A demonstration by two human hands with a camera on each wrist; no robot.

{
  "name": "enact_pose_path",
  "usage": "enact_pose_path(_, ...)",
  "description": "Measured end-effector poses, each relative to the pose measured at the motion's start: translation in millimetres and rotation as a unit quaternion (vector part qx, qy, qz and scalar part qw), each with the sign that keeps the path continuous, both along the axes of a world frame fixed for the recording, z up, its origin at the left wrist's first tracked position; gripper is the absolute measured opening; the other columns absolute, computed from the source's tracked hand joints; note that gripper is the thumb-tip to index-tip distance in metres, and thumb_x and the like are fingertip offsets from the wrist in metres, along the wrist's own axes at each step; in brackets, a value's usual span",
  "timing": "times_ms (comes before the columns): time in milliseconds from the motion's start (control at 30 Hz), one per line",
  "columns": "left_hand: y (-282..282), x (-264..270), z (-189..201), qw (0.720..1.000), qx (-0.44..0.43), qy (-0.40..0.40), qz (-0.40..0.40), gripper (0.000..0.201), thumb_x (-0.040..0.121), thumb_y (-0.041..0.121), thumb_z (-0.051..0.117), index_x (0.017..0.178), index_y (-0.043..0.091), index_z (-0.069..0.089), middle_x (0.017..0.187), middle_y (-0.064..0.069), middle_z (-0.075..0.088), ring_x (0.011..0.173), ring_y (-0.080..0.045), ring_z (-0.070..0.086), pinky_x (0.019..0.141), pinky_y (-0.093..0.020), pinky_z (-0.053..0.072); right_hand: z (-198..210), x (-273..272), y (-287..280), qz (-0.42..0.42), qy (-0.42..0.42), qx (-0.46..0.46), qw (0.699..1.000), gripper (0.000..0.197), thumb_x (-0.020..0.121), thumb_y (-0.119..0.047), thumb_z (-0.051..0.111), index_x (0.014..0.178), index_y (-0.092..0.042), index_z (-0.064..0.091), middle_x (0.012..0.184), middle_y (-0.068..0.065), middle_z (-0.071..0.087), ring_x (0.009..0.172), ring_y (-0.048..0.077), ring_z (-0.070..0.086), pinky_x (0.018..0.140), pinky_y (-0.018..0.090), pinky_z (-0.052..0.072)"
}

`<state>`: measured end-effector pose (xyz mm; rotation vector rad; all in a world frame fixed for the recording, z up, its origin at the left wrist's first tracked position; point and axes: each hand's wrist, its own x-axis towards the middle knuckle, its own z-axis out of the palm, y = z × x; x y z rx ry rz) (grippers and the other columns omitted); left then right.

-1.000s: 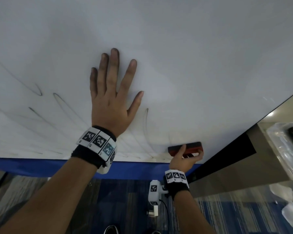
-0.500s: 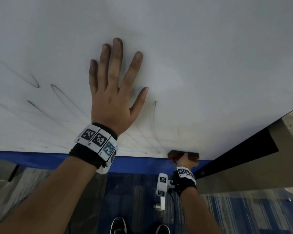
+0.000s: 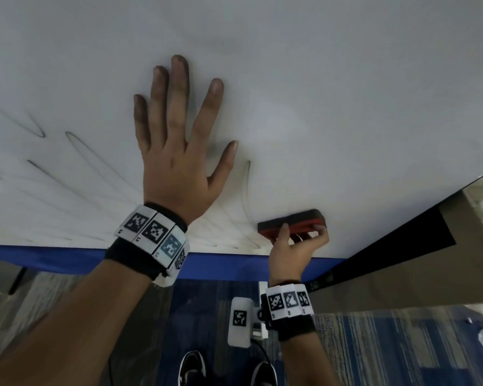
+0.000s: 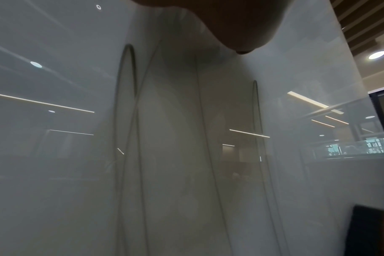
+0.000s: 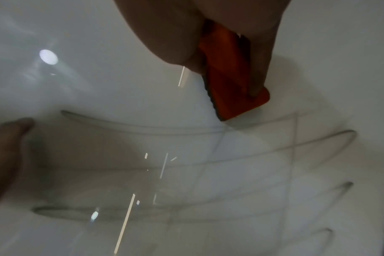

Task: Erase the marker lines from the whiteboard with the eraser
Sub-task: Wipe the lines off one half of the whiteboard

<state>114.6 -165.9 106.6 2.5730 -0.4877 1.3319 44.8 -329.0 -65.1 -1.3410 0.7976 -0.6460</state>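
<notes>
The whiteboard (image 3: 318,93) fills the upper part of the head view. Thin looping marker lines (image 3: 73,168) cross its lower left and run under my left hand. One loop (image 3: 247,188) rises just left of the eraser. My left hand (image 3: 176,151) lies flat on the board with fingers spread. My right hand (image 3: 293,252) grips the red eraser with a dark felt face (image 3: 290,222), which presses on the board near the bottom edge. The right wrist view shows the eraser (image 5: 232,83) between thumb and fingers, above several curved lines (image 5: 153,128). In the left wrist view the lines (image 4: 125,104) run upward.
A blue band (image 3: 67,259) runs below the board's bottom edge. A dark frame and beige panel (image 3: 402,263) adjoin the board on the right. Below are a blue striped carpet (image 3: 388,344) and my shoes (image 3: 193,369).
The eraser in my right hand dropped to the board's bottom edge, then came back up a little. My left hand stays flat on the board.
</notes>
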Motion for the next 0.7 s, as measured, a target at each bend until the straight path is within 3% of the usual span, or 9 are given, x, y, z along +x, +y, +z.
enact_pose_path(100,2.4,2.2,-1.5,1.000,0.006,-0.001,-0.004,0.067,0.100,0.044,0.058,0.153,0.014,0.029,0.154,-0.035,0.035,0.145,-0.046,0.022,0.123,-0.058,0.015,-35.0,9.6,0.8,-0.036,0.066,0.140,0.987,0.061,0.094,0.006,0.059,0.141,-0.016,0.028,0.132,0.015,0.049,0.107,0.030,0.058,0.096,0.052,0.055)
enact_pose_path(167,3.2,1.9,-1.6,1.000,0.004,0.003,-0.006,0.067,0.100,0.044,0.058,0.153,0.014,0.030,0.154,-0.035,0.035,0.146,-0.047,0.024,0.123,-0.059,0.016,-69.7,17.5,-8.6,-0.054,0.123,0.299,0.945,0.061,0.092,0.013,0.053,0.144,-0.010,0.033,0.136,0.019,0.051,0.111,0.038,0.058,0.083,0.063,0.058)
enact_pose_path(233,3.7,1.0,-2.3,1.000,0.003,0.004,-0.011,0.066,0.100,0.043,0.058,0.153,0.014,0.030,0.155,-0.034,0.035,0.146,-0.046,0.024,0.123,-0.058,0.016,-98.5,17.6,-15.9,-0.042,0.168,0.334,0.927,0.054,0.088,0.013,0.054,0.139,-0.001,0.044,0.132,0.028,0.058,0.107,0.048,0.064,0.058,0.058,0.061)
enact_pose_path(333,6.9,-0.6,-6.5,1.000,0.006,0.005,-0.019,0.066,0.101,0.043,0.058,0.154,0.014,0.032,0.155,-0.033,0.035,0.147,-0.045,0.024,0.123,-0.058,0.016,-139.4,18.6,-21.8,-0.011,0.201,0.318,0.926,0.054,0.088,0.011,0.059,0.139,0.002,0.044,0.134,0.031,0.056,0.110,0.052,0.063,0.049,0.048,0.059)
enact_pose_path(433,8.7,-0.2,-9.6,1.000,0.008,0.014,-0.021,0.066,0.101,0.043,0.057,0.154,0.015,0.030,0.156,-0.031,0.033,0.147,-0.044,0.022,0.123,-0.058,0.015,-66.0,15.4,-11.2,-0.043,0.149,0.344,0.926,0.060,0.090,0.011,0.061,0.142,-0.006,0.036,0.140,0.025,0.049,0.119,0.050,0.057,0.051,0.045,0.061)
enact_pose_path(500,8.5,-0.3,-10.4,0.999,0.008,0.019,-0.025,0.066,0.101,0.043,0.057,0.155,0.016,0.031,0.158,-0.030,0.032,0.148,-0.043,0.022,0.124,-0.057,0.013,-26.3,17.8,-6.0,-0.046,0.105,0.323,0.940,0.059,0.092,0.012,0.059,0.139,-0.009,0.031,0.137,0.021,0.047,0.119,0.044,0.056,0.065,0.050,0.063)
enact_pose_path(600,12.7,-4.4,-8.1,0.999,0.014,0.030,-0.036,0.066,0.101,0.042,0.058,0.156,0.018,0.031,0.161,-0.021,0.023,0.150,-0.040,0.020,0.126,-0.053,0.011,43.8,14.1,13.1,-0.036,0.002,0.185,0.982,0.052,0.092,0.008,0.063,0.124,-0.017,0.030,0.135,0.016,0.045,0.114,0.032,0.058,0.094,0.059,0.056)
enact_pose_path(700,27.2,-10.5,1.4,0.997,0.046,0.028,-0.064,0.062,0.098,0.033,0.062,0.155,0.021,0.038,0.162,-0.017,0.024,0.152,-0.034,0.023,0.126,-0.048,0.017,110.4,11.1,36.1,-0.009,-0.118,-0.028,0.993,0.054,0.088,0.002,0.072,0.124,-0.018,0.036,0.130,0.014,0.046,0.115,0.034,0.056,0.095,0.052,0.056)
